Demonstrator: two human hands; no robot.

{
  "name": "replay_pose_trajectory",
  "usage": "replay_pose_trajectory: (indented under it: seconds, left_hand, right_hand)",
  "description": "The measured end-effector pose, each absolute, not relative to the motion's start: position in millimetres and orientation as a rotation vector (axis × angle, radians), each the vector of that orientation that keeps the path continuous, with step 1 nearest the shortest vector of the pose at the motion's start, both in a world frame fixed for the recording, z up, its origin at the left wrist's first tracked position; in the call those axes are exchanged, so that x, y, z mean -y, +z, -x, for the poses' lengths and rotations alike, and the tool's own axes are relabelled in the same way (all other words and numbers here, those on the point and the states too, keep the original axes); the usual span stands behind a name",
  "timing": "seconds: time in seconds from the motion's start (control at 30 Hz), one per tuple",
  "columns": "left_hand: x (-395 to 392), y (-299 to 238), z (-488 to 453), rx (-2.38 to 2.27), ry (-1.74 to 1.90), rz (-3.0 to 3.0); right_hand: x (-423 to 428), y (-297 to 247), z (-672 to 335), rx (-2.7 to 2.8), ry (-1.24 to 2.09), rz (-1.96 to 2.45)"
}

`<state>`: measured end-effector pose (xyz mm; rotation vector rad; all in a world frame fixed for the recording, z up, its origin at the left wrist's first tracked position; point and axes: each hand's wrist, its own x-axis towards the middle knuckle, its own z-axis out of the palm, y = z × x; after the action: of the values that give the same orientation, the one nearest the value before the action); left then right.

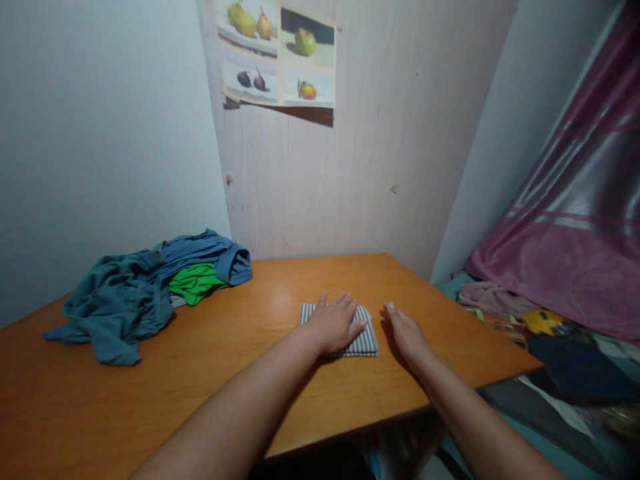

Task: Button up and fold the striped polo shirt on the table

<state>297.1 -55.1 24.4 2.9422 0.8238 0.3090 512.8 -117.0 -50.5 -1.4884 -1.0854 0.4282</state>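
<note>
A grey-and-white striped cloth (pixel 367 341), folded into a small flat stack, lies on the orange-brown wooden table (pixel 270 387). My left hand (pixel 336 323) rests palm down on top of it, fingers spread, hiding its middle. Just right of the cloth, apart from it, is my right hand (pixel 407 337). That hand is turned on its side with fingers stretched out, and nothing shows in it.
At the table's left lies a heap of crumpled clothes: a dark teal garment (pixel 120 300), a blue one (pixel 200 253) and a bright green one (pixel 195 283). A wall stands behind with a fruit picture (pixel 277 57). Right, beyond the table edge, are a pink curtain (pixel 565 267) and piled fabrics.
</note>
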Motion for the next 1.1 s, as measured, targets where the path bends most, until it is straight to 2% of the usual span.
replay_pose_trajectory:
  seconds: [0.27, 0.6, 0.77, 1.1]
  left_hand:
    - [69.9, -1.4, -315.4, -0.811, 0.262, -2.884]
    - [67.3, 5.4, -311.8, -0.799, 0.238, -2.829]
    - [52.4, 10.6, -288.3, -0.953, 0.335, -2.853]
    - [43.7, -6.9, -263.6, -1.086, 0.248, -2.848]
  right_hand:
    - [116.1, -48.6, -509.7, 1.196, 0.424, 1.545]
    - [121.2, -43.8, -507.0, 1.273, 0.390, 1.599]
    - [123.5, -40.4, -505.2, 1.299, 0.357, 1.644]
    - [121.9, -45.9, -507.8, 1.313, 0.324, 1.650]
